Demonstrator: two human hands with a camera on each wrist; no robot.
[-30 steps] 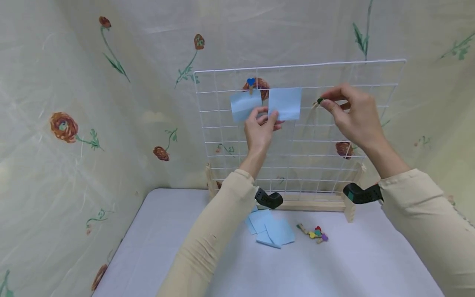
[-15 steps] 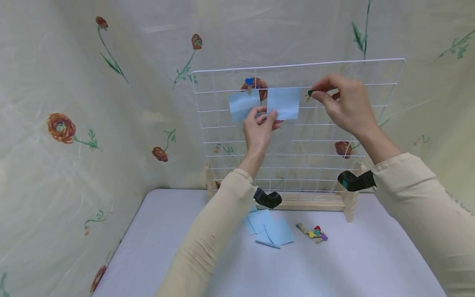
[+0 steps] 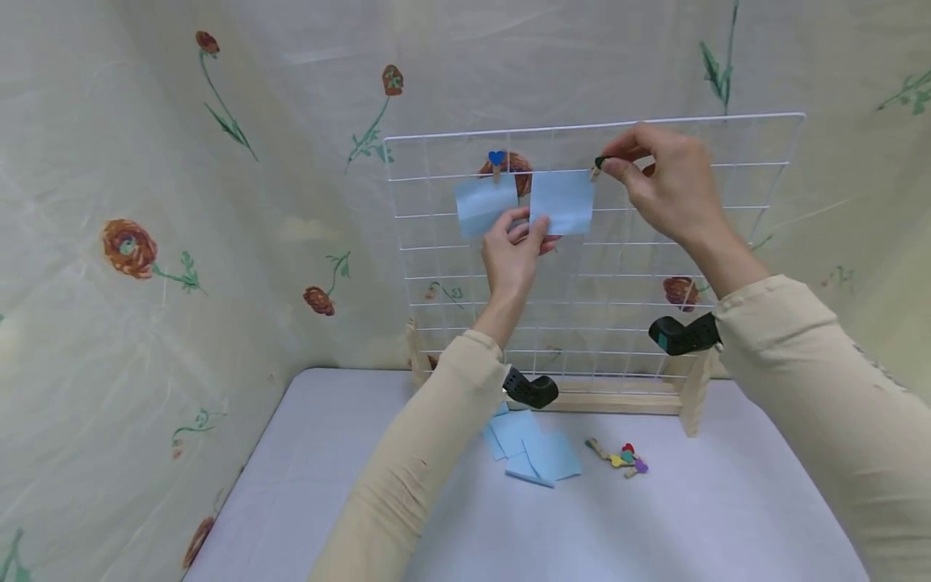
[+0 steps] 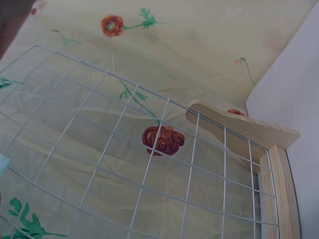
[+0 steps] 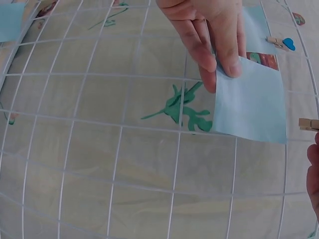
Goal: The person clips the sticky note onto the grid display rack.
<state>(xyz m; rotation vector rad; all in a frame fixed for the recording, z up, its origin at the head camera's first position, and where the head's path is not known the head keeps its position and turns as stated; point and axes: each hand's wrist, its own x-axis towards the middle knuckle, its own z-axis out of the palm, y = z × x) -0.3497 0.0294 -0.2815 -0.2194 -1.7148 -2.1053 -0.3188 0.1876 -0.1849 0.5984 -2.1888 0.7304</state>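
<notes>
A grid panel [image 3: 618,305] stood in a stand [image 3: 618,402] at the back of a table [image 3: 684,509], with a curtain [image 3: 291,137] behind. On the panel's upper left part, a hanging note [image 3: 482,208] was clipped by a clothespin [image 3: 497,170]. Just right of it, before the wires, was a second note [image 3: 567,198], its lower left corner between the thumb and fingers of the left hand [image 3: 511,255]. Further right, the right hand [image 3: 672,182] held another clothespin [image 3: 595,173] just beside that note's upper right corner. Before the stand lay a pile of notes [image 3: 541,453], with a cluster of clothespins [image 3: 618,459] near its right side.

Flwr-print backdrop [image 3: 291,178], pale tbl [image 3: 305,444]
</notes>
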